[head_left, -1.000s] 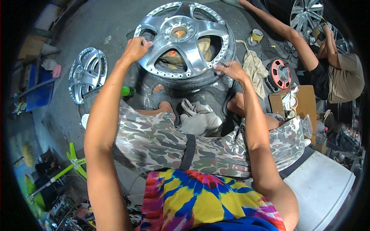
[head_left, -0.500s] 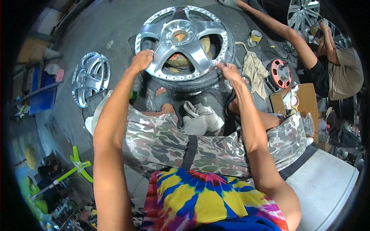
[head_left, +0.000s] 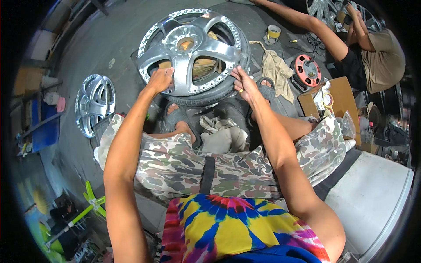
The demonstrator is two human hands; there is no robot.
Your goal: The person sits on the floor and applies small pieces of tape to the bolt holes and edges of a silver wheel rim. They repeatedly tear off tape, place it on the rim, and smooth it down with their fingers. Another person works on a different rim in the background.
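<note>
Head view: left hand (head_left: 160,81) curled at wheel (head_left: 183,58), fingertips hidden, grip unclear; right hand (head_left: 247,87) spread at edge

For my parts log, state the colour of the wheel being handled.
The wheel is shiny silver, clearest in the head view.

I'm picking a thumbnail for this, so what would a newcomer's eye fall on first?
Probably the big shiny wheel at top centre, a black tire under it, with the left hand and right hand at its near side. Next might come the bright tie-dye shirt at bottom centre, then the red reel at right, beside a tan cloth.
</note>
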